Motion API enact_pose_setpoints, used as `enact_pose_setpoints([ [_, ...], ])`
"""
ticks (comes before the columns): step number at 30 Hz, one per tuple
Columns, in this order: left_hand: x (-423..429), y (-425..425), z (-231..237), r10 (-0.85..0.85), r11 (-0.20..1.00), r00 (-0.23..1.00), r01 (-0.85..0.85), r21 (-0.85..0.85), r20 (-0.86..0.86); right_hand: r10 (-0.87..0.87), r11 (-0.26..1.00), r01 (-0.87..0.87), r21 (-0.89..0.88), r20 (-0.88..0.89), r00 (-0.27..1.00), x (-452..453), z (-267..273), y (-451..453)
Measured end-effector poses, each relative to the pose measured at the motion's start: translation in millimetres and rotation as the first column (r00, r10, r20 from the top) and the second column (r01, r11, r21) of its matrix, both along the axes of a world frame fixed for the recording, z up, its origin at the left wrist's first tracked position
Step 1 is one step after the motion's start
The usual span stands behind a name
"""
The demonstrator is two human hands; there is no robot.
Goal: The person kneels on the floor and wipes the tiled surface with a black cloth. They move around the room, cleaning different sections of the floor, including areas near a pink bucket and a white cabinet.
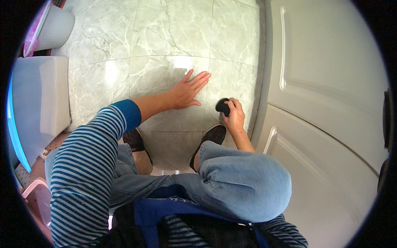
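Note:
My left hand [189,91] is spread over the glossy marble-patterned floor tiles [170,37], palm down, fingers apart and nothing in it. Whether the palm touches the tile I cannot tell. Fingers of my right hand [234,114] close around a small, round black object [222,106], partly covered by the hand and slightly blurred; what it is exactly does not show. It is low over the floor, just ahead of my right shoe [217,134]. My left shoe [133,139] stands flat on the tiles, below the left forearm.
White panelled cabinet doors [325,55] rise along the right side. At the upper left a pale bin [57,28] has a pink liner. Below it stands a translucent storage box [31,102] with a blue edge, and a pink plastic container [38,198] sits at lower left.

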State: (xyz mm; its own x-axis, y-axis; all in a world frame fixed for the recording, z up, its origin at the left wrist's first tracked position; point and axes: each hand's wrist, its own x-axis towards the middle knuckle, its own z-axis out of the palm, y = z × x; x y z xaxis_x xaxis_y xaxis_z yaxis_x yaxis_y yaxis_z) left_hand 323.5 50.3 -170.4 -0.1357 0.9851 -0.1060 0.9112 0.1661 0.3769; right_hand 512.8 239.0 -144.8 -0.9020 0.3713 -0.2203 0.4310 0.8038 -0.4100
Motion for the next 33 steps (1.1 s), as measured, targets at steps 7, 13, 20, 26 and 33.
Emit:
enact_pose_setpoints([
  [7,5,17,-1,0.003,1.000,0.999,-0.002,0.012,-0.037,0.014,1.000,-0.013,0.015,-0.078,0.997,-56,-9,-3],
  [13,-2,24,-4,0.036,0.999,0.999,-0.036,0.030,-0.006,-0.110,0.991,0.091,-0.095,-0.205,0.973,-37,-10,-10],
  [20,-23,25,-4,0.074,0.995,0.996,-0.077,0.070,0.049,0.004,0.996,-0.022,-0.088,-0.207,0.978,-18,-11,-39],
  [26,-31,32,4,0.149,0.984,0.989,-0.150,0.094,0.015,-0.077,0.997,0.074,-0.019,-0.214,0.974,-55,-21,-32],
  [33,-45,28,4,0.202,0.970,0.978,-0.206,0.127,0.043,-0.248,0.961,0.184,-0.207,-0.349,0.904,-41,-14,-4],
])
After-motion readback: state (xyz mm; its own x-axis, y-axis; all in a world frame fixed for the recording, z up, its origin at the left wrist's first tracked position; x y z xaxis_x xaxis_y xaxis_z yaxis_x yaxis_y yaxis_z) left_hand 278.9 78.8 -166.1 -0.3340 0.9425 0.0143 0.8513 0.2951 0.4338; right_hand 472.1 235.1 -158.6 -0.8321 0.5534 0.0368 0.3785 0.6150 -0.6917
